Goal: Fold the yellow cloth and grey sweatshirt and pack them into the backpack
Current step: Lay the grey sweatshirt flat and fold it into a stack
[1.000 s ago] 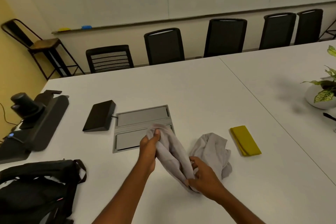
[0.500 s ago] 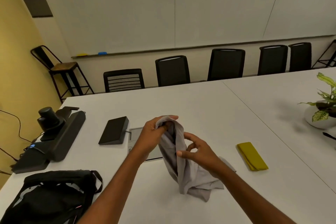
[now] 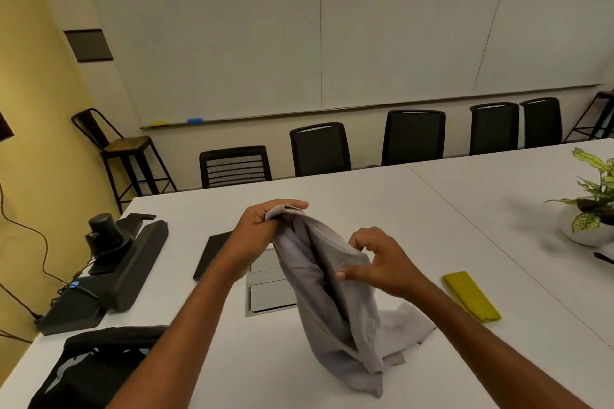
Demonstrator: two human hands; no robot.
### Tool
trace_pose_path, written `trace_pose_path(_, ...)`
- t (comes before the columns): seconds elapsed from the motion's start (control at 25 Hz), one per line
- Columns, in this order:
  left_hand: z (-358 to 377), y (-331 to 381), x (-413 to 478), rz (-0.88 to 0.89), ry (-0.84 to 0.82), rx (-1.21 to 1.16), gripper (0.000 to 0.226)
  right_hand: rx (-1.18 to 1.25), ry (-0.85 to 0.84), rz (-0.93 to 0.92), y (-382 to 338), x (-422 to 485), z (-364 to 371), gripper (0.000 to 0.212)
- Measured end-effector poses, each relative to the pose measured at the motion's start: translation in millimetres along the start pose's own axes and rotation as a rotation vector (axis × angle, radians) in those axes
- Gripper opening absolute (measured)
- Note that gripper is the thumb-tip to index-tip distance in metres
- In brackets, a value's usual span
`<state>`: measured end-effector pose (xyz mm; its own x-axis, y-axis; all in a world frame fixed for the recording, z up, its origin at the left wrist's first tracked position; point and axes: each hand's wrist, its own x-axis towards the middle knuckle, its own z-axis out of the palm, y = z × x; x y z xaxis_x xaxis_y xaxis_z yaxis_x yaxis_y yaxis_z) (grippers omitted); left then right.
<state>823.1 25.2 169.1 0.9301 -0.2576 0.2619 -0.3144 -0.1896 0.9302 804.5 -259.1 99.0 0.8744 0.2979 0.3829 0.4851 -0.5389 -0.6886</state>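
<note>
As I judge it, the task is about one third done. The yellow cloth (image 3: 470, 296) is already folded into a narrow flat strip. It lies on the white table (image 3: 432, 209), at about 3 o'clock from the grey sweatshirt (image 3: 335, 309) and well apart from it. The sweatshirt is not yet folded: it hangs as a loose, crumpled bundle in front of the person, with the upper part lifted off the table and the lower part resting in a heap on the surface. The left hand (image 3: 262, 232) grips the top edge of the garment at about 11 o'clock, with the fingers curled round the fabric. The right hand (image 3: 382, 262), at about 2 o'clock of the bundle, pinches a fold of the fabric between the thumb and the bent fingers. It seems to search for an edge, so the step in hand is probably to open the garment out before folding. The backpack (image 3: 93, 365) lies at 8 o'clock, near the corner of the table; I cannot tell whether it is open. Neither piece is packed. What remains is to spread and fold the sweatshirt, then to put both pieces into the backpack.
</note>
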Motion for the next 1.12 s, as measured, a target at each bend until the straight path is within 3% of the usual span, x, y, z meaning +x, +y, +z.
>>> trace_pose_path(0.2,-22.6,26.8,2.2,0.089,-0.057,0.074,0.042,0.085,0.050,0.042,-20.3,6.5,-22.3,0.034)
trace_pose_path(0.36,-34.6,46.8,10.7,0.103,0.011,0.092,0.047,0.007,-0.100,0.146,-15.1,11.5,-26.4,0.061)
trace_pose_path(0.44,-43.3,54.3,15.0,0.123,0.067,0.091,0.048,-0.023,-0.129,0.213,-4.5,12.8,-28.3,0.049)
trace_pose_path(0.56,-58.6,63.5,17.3,0.133,0.166,0.109,0.048,-0.106,-0.182,0.283,9.4,14.8,-32.4,0.013)
trace_pose_path(0.72,-75.9,71.5,15.9,0.131,0.233,0.140,0.047,-0.124,-0.194,0.365,23.5,15.5,-32.3,0.011)
trace_pose_path(0.96,-100.3,64.6,16.7,0.059,0.379,0.192,0.029,0.332,-0.156,0.370,19.4,21.4,-41.0,0.016)
trace_pose_path(1.12,-111.2,64.6,17.3,0.018,0.428,0.179,0.017,0.496,-0.216,0.353,1.0,22.9,-45.0,0.021)
